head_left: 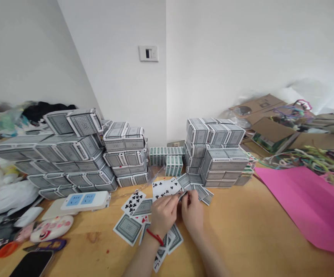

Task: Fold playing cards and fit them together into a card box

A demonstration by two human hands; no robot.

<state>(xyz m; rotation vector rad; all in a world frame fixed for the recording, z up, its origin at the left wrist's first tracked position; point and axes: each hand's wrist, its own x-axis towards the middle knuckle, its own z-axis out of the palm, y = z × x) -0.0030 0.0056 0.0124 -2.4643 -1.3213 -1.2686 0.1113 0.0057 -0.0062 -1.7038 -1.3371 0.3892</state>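
My left hand (163, 214), with a red cord at the wrist, is closed at the middle of the table. Beside it my right hand (192, 211) pinches too. Between the fingertips of both is a playing card (182, 195), seen nearly edge-on and partly hidden. Loose playing cards lie around and under my left hand: a ten of clubs (133, 202), a face-down card (128, 229), and others below my forearm. Just beyond my fingers, grey folded-card pieces (203, 193) rest at the foot of the right stack. White club cards (165, 187) lie face-up behind my left hand.
Box-like blocks of folded cards stand in a left stack (77, 154), a middle stack (126, 154) and a right stack (224, 157). Green-edged card packs (174, 165) sit between. A power strip (86, 201), phone (32, 264) and scissors (47, 245) are left; pink paper (305, 207) is right.
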